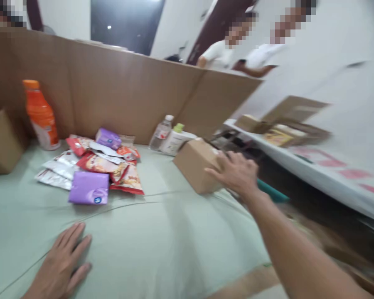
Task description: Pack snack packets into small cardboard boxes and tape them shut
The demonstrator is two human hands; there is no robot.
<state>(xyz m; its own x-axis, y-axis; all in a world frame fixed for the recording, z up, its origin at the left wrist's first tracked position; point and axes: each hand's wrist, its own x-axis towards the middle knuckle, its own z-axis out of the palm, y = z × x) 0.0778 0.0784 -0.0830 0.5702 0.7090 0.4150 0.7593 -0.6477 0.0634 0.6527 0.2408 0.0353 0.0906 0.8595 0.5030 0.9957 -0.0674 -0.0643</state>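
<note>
My left hand (62,261) lies flat on the pale green cloth (162,232), fingers stretched out and holding nothing. At the right side of the cloth, my right hand (238,172) grips a small brown cardboard box (198,164), thumb on its face and fingers over its far edge. Ahead of my left hand is a purple tissue pack (89,187), in front of a pile of red snack bags (101,164) and silver packets (59,168). A second purple pack (108,138) rests at the back of this pile.
An orange bottle (42,116) stands at the left beside another cardboard box (3,143). A clear bottle (162,133) and a white bottle (177,139) are behind the right box. A cardboard wall (121,87) closes the back. Two people (220,54) are beyond it.
</note>
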